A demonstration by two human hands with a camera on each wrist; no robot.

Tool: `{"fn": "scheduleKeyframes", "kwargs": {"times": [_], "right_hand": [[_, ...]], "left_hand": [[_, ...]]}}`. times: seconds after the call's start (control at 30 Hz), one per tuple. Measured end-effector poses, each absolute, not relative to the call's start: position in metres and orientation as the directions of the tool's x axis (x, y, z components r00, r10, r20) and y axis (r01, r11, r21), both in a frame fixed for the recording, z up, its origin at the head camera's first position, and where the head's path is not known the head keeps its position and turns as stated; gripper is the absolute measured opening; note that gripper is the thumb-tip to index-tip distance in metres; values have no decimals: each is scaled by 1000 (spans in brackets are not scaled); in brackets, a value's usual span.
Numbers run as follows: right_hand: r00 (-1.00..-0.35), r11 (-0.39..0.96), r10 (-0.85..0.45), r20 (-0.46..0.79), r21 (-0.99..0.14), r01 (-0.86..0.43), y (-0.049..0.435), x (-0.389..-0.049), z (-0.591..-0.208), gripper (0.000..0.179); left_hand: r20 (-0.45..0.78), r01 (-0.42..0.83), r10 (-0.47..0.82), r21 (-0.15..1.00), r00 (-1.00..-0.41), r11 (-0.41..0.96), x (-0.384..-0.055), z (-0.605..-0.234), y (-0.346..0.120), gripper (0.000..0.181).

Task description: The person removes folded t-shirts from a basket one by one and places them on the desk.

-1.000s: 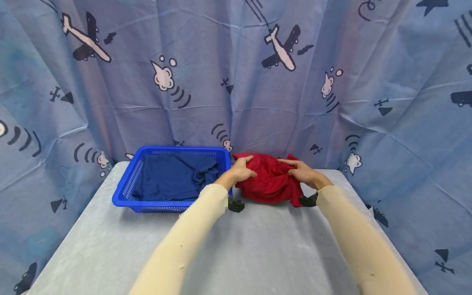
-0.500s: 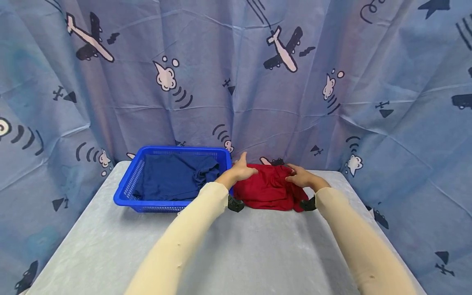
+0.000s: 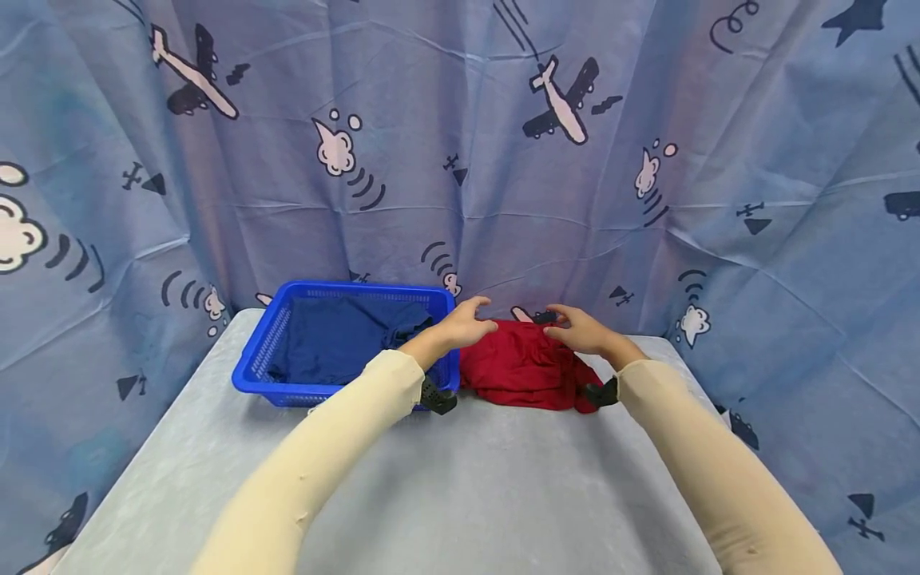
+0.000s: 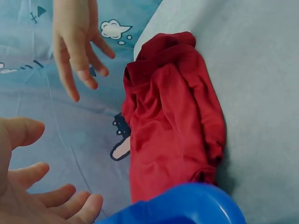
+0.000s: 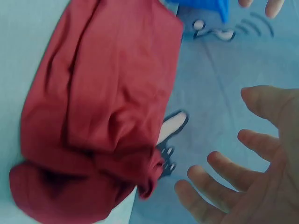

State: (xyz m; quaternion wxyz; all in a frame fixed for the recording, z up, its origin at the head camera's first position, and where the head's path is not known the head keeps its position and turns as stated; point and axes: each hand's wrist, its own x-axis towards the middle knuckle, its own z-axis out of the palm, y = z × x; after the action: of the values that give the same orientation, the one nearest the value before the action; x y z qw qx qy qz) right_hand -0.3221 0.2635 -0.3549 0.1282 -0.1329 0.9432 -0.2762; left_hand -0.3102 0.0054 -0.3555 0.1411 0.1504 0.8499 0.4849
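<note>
One blue rectangular plastic basket (image 3: 287, 389), stiff w/ perforated sides, contains a matte navy cloth (image 3: 338, 335), wrinkled, bunched at its R end. Next: L hand (image 3: 458, 326), fingers spread, nothing held. Then a crumpled, woven-looking red cloth (image 3: 517, 369), on the pale grey table (image 3: 532, 479) just beside basket; prob. light, limp, unbreakable, not v. slippery; best grabbed at both ends. R hand (image 3: 584, 331): also empty, fingers apart.

You have two hands (image 3: 460, 325) (image 3: 582, 331), one red cloth (image 3: 521, 363), one navy cloth (image 3: 334, 335), one basket (image 3: 287, 389) and one table (image 3: 517, 479) here.
</note>
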Motion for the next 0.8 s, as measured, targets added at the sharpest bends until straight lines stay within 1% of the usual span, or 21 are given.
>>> {"fn": "scheduleKeyframes", "kwargs": {"times": [0.27, 0.4, 0.67, 0.8], "right_hand": [[-911, 749, -399, -108, -611, -256, 231, -313, -354, 61], [-898, 706, -434, -73, -647, -289, 217, -308, -354, 60], [-880, 679, -466, -92, -675, -289, 196, -299, -351, 61], [-875, 663, -477, -81, -686, -299, 188, -298, -353, 60]], "left_hand": [[-80, 140, 405, 863, -911, 485, -300, -355, -17, 56], [-93, 129, 409, 867, -908, 482, -294, -353, -31, 56], [-85, 120, 366, 856, -927, 503, -290, -353, -63, 56], [-91, 111, 359, 856, -929, 504, -289, -352, -77, 56]]}}
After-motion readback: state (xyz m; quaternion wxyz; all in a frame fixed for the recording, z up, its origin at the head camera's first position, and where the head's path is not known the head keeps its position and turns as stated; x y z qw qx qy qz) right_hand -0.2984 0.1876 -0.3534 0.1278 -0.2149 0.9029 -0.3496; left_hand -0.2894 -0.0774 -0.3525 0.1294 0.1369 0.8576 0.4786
